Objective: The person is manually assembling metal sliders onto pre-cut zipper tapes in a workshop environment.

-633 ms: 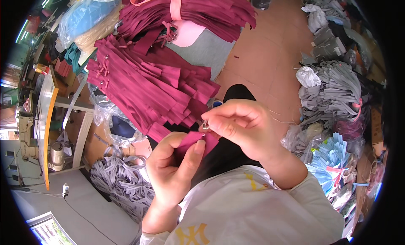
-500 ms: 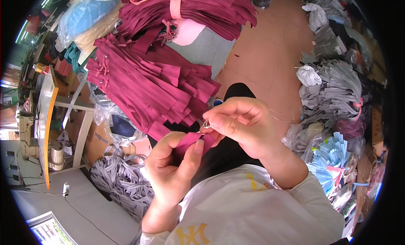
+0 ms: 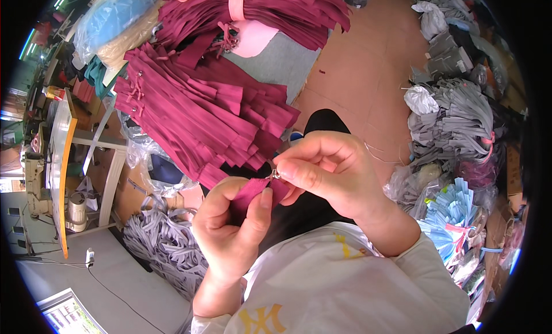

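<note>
My left hand (image 3: 233, 233) is closed on a maroon fabric strip (image 3: 247, 197), its thumb pressed along the strip near the folded end. My right hand (image 3: 336, 170) pinches a small shiny metal clasp (image 3: 276, 174) between thumb and forefinger. The clasp sits right against the upper end of the strip; whether it is threaded on is too small to tell. Just beyond both hands, over my lap, lies a fanned pile of maroon straps (image 3: 207, 110), with small metal pieces and short ties along its far left end.
A tied maroon bundle (image 3: 276, 15) lies behind the pile on a grey surface (image 3: 282, 69). Grey strap bundles (image 3: 454, 115) and light blue strips (image 3: 448, 210) line the right side. Grey straps (image 3: 167, 248) heap at lower left, near a wooden-edged table (image 3: 68, 179).
My right hand has shifted slightly left, bringing the metal clasp closer against the strip's end. My left hand has turned the strip a little and moved slightly left.
</note>
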The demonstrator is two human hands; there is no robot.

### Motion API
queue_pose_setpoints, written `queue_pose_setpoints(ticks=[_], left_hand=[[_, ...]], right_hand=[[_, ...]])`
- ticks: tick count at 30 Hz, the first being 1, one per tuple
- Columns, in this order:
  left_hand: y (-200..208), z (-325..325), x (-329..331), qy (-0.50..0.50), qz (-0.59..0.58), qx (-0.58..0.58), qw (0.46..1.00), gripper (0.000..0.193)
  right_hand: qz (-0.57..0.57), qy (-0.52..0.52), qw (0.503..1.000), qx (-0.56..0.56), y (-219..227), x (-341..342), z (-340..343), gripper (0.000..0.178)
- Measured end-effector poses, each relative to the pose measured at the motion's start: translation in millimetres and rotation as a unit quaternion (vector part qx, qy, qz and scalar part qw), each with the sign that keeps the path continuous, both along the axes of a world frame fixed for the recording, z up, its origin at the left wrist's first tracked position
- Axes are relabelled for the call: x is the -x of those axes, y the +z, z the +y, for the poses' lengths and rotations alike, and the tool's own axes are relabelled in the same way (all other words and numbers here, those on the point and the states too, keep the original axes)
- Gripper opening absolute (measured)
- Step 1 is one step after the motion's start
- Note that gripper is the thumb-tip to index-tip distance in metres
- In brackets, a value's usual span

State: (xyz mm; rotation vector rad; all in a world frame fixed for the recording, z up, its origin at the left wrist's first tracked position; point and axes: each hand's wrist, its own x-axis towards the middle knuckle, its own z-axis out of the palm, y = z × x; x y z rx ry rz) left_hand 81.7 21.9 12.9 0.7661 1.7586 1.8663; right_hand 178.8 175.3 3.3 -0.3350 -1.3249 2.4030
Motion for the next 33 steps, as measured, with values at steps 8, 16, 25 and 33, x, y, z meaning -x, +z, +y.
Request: queue_pose_setpoints(ticks=[8,16,25,33], left_hand=[[-2.3,0.2,0.1,0.0,0.04,0.016,0.999,0.013],[-2.1,2.5,-1.6,0.022,-0.004,0.015,1.0,0.012],[-0.1,6.4,-4.3,0.047,-0.01,0.001,0.999,0.012],[0.6,6.4,-4.3,0.049,-0.027,0.006,0.998,0.011]], right_hand=[[0.011,-0.013,1.0,-0.011,-1.4,1.9,-1.9,0.017],[0.008,-0.017,0.999,-0.051,-3.6,2.1,-4.2,0.016],[-0.007,-0.028,0.998,-0.06,-2.0,3.4,-5.1,0.015],[-0.006,-0.023,0.998,-0.065,-1.4,3.6,-4.6,0.015]])
